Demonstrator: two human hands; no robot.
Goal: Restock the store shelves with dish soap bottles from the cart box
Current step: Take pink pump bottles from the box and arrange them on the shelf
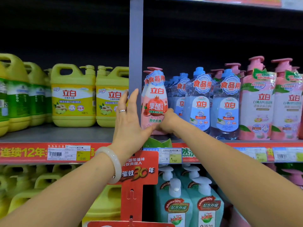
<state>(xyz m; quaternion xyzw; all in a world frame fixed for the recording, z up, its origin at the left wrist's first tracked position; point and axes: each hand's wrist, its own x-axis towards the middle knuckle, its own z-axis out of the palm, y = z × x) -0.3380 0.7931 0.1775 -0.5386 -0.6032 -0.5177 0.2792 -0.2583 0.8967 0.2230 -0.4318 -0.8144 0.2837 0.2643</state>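
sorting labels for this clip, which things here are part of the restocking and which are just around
In the job:
pink pomegranate bottle, at the shelf front
right hand, gripping its lower part
left hand, fingers straight, thumb at its base
shelf

Just around:
yellow jugs
blue bottles
red hanging sign
teal pump bottles

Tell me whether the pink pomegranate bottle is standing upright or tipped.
Upright: the pink pomegranate bottle stands on the shelf, cap up, label level. The left hand rests against it; the right hand holds its lower part.
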